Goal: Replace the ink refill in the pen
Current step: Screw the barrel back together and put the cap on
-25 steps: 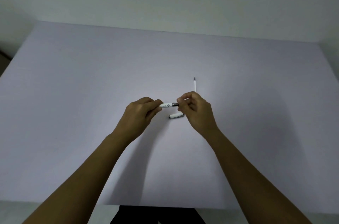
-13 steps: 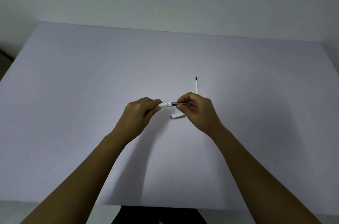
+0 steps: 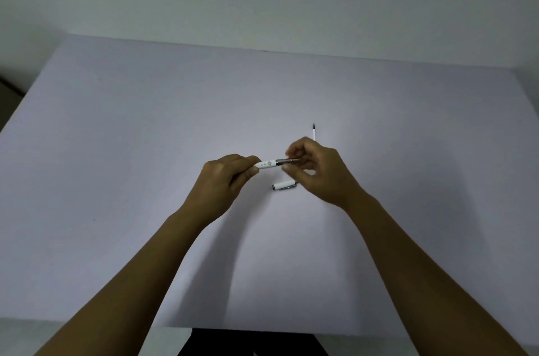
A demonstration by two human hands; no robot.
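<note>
Nearest, on the table (image 3: 122,210), just below the hands: pen cap (image 3: 284,185), white with a metal clip, lying on its side, untouched. Round and light; likely to roll if nudged.

Above it, held clear of the surface: pen (image 3: 268,164), horizontal between both hands. Left hand (image 3: 226,180) closed around the white printed barrel, thumb and fingertips pinching near its open end. Right hand (image 3: 320,172) closed in a narrow fingertip pinch on the dark metal front section, remaining fingers curled. Not visible whether the joint is threaded or already loosened.

Handling, as judged: light, rigid, smooth. Lacquered barrel and metal grip probably slippery; firm pinch on each half, close to the joint, twisting about the long axis without bending. Tip end best kept pointed away from the palm.

Farthest, beyond the right hand: refill (image 3: 314,132), thin white tube with dark tip pointing away, lower part hidden behind the fingers. Very light, slender, somewhat flexible; hold mid-length, feed straight, avoid pressing the tip.
</note>
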